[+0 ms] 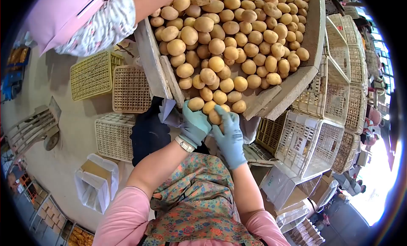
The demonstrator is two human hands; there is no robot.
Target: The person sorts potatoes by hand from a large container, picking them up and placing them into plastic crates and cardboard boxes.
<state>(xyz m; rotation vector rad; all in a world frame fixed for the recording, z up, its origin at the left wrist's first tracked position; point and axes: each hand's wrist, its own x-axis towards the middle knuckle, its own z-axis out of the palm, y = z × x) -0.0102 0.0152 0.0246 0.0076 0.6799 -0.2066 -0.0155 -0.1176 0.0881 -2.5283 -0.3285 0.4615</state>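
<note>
Left hand (195,125): light blue-grey glove (196,119), close-fitting, cuff ending near the wristwatch (185,144).
Right hand (228,133): matching blue-grey glove (232,146), cuff reaching past the wrist.
Wristwatch: worn left, pale face, light-toned band.
Sleeves (125,216): plain pink, ending near the elbows.
Apron (197,195): olive-brown ground, floral print in red, orange and blue.

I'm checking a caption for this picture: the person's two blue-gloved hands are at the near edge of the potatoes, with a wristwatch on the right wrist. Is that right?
Not quite: the head view shows the wristwatch on the left wrist. The blue-gloved left hand and right hand are at the near edge of the potatoes.
</note>
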